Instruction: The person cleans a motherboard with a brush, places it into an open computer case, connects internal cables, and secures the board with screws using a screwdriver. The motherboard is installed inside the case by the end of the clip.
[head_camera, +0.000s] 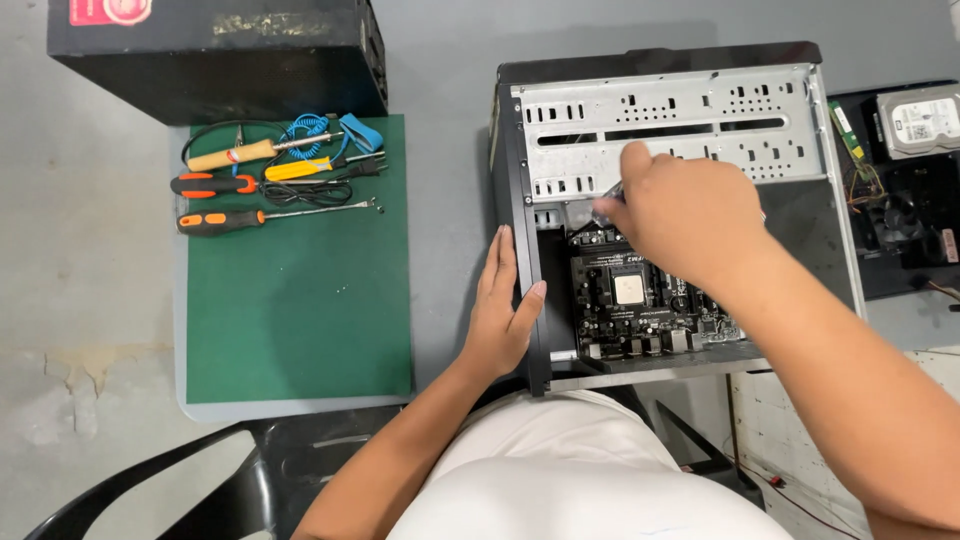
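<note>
The left hand (505, 315) lies flat and open against the computer case (520, 200). The right hand (685, 215) is closed around a small tool (608, 197) above the motherboard (640, 300).

Right hand (690, 215) covers part of motherboard (650, 300); tool tip (607, 195) in its fingers mostly hidden, kind unclear. Right forearm cut by right edge. Black box (215, 50) cut by top edge. Hard drive (920, 120) cut by right edge. Chair (200, 490) cut by bottom edge. Left hand (503, 315) palm side hidden against case (520, 150) wall. Small screws on green mat (300, 300) too tiny to tell.
</note>
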